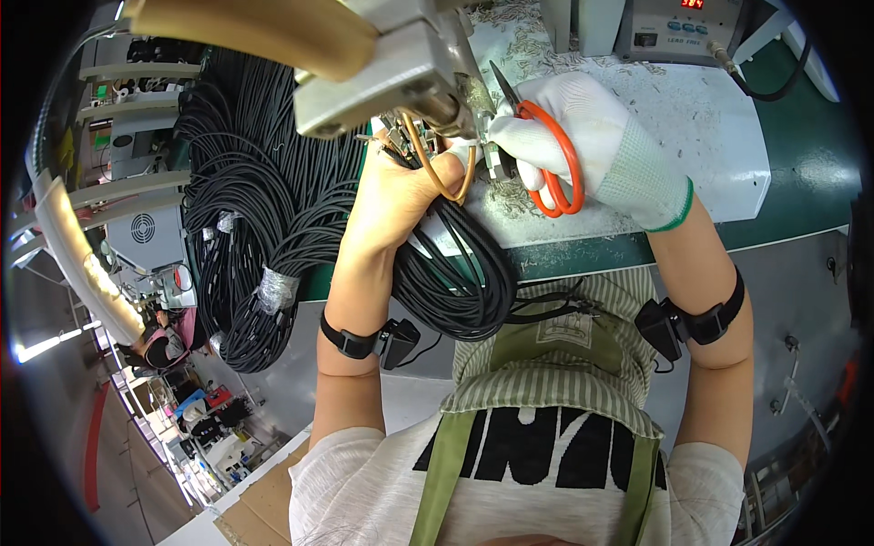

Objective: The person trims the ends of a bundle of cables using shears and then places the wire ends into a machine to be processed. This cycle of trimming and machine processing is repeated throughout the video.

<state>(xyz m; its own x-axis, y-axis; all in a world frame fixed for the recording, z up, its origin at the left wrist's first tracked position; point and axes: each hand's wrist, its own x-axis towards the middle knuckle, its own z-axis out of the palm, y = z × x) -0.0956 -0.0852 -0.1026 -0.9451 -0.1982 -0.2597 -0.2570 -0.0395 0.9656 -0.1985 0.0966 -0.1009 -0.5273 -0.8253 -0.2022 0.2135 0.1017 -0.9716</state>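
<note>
Left hand: bare, [399,189] it was curled under the machine head [382,86], closed on the black cable ends [397,156]; the thumb was bent, and the fingertips were partly hidden.
Right hand: gloved in white, [583,136] it was closed on the scissors [574,150]; thumb and forefinger reached in beside the machine's metal tip, and whether they pinched anything there could not be told.
Scissors: their orange handles looped about the gloved fingers; the dark blades pointed up and left, away from the cable ends.
Cable ends: they lay in the left hand, just beside the yellow loop [447,192] that hung from the machine head.
Coil: black, [455,282] it hung below the left hand, over the table's near edge.
Bundles: a large mass of black cable [259,214] lay to the left, gathered in places by clear wrap [277,289].
Board: white, [683,173] it lay on the green table [810,164], strewn with clippings [523,35].
Control box: grey, [669,38] it stood at the board's far right, its red display lit.
Forearms: each wore a black band.
Apron: green, striped, [546,391] it covered the person's front.
</note>
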